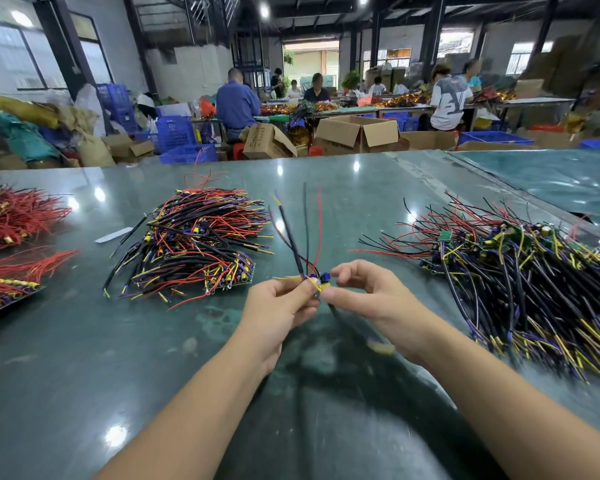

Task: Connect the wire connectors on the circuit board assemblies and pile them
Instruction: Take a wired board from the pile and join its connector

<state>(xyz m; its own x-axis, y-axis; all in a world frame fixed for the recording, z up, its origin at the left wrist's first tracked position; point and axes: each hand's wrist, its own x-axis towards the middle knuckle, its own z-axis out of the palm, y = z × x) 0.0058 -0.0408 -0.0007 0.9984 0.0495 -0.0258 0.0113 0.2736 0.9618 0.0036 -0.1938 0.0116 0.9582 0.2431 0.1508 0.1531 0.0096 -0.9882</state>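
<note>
Green glossy table (pixel 84 358): I saw left hand (pixel 278 306) and right hand (pixel 371 296) pinching one assembly (pixel 317 280), blue-yellow connector, black and red leads fanned upward.

Glossy dark-green desk (pixel 343 188) carried three heaps: mixed-colour wired boards (pixel 194 240), red wire bundles (pixel 14 220) far left, green-board harnesses (pixel 520 271) right.

Glossy dark-green tabletop (pixel 84 358). Dense heap of red, black, yellow and purple wired boards (pixel 194 240) lies left of centre. Sprawling heap of black-wired green circuit boards (pixel 520 278) lies toward right edge. Red-wire bundles (pixel 11 216) at left edge. Brown cardboard boxes (pixel 357 133) behind far edge.
</note>
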